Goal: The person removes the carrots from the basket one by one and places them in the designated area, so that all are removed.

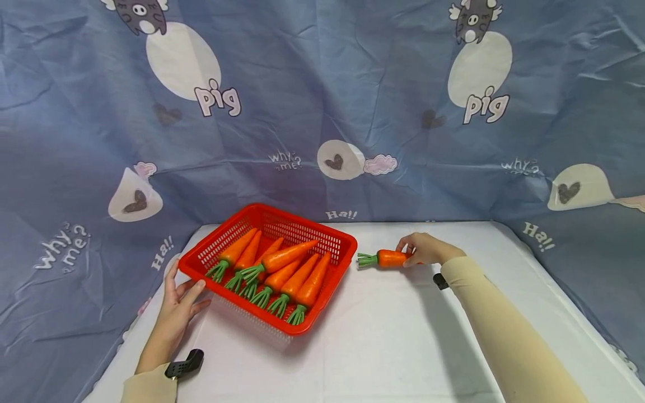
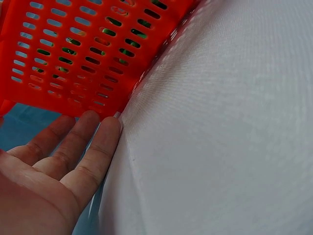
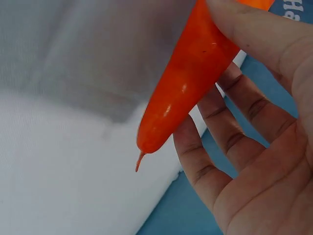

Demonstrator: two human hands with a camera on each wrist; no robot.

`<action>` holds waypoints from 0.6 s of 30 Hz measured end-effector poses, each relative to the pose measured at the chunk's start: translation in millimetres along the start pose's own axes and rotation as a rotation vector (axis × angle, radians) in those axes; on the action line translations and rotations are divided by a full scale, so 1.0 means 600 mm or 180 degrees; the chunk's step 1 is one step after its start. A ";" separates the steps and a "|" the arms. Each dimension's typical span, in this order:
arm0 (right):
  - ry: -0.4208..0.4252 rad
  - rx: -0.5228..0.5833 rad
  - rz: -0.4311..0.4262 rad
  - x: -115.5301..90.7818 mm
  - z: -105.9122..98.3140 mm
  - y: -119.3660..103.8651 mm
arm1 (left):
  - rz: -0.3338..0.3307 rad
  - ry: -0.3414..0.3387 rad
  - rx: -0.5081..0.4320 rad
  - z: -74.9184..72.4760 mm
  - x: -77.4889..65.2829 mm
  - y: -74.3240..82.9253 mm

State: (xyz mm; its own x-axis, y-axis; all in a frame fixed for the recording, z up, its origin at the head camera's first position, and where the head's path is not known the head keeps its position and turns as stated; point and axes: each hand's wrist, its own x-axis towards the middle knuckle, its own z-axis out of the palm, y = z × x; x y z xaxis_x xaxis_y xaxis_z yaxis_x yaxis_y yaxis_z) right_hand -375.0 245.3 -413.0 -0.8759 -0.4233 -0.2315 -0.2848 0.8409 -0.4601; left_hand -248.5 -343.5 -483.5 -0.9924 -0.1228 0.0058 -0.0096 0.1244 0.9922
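An orange carrot (image 1: 390,258) with green stalks lies sideways over the right part of the white table. My right hand (image 1: 422,249) pinches it near its tapered end. In the right wrist view, the thumb presses one side of the carrot (image 3: 188,81), fingers on the other. My left hand (image 1: 176,305) is at the near left corner of a red plastic basket (image 1: 322,319). Its fairly straight fingers (image 2: 90,161) touch the basket's slotted wall low down in the left wrist view. Several more carrots (image 1: 282,274) lie in the basket, stalks mostly toward me.
A white cloth (image 1: 373,347) covers the table. Behind it and at both sides hangs a blue printed curtain (image 1: 282,101). A black strap device (image 1: 185,364) sits on the left wrist, and another dark piece (image 1: 440,281) shows by the right wrist.
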 end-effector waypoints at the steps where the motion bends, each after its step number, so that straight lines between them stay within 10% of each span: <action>1: -0.0012 0.0000 -0.0001 0.001 0.002 -0.001 | -0.0015 0.0003 0.0010 0.000 0.000 0.000; 18: -0.0065 -0.0061 0.0131 -0.004 0.013 0.005 | -0.0011 0.0032 0.0051 -0.003 0.000 -0.001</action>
State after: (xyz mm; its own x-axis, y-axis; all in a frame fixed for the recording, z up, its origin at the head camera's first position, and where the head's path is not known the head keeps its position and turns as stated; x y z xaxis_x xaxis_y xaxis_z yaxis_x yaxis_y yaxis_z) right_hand -371.0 246.3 -420.8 -0.8790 -0.3949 -0.2673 -0.2564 0.8640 -0.4334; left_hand -248.3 -345.5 -484.0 -0.9911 -0.1330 0.0037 -0.0151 0.1398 0.9901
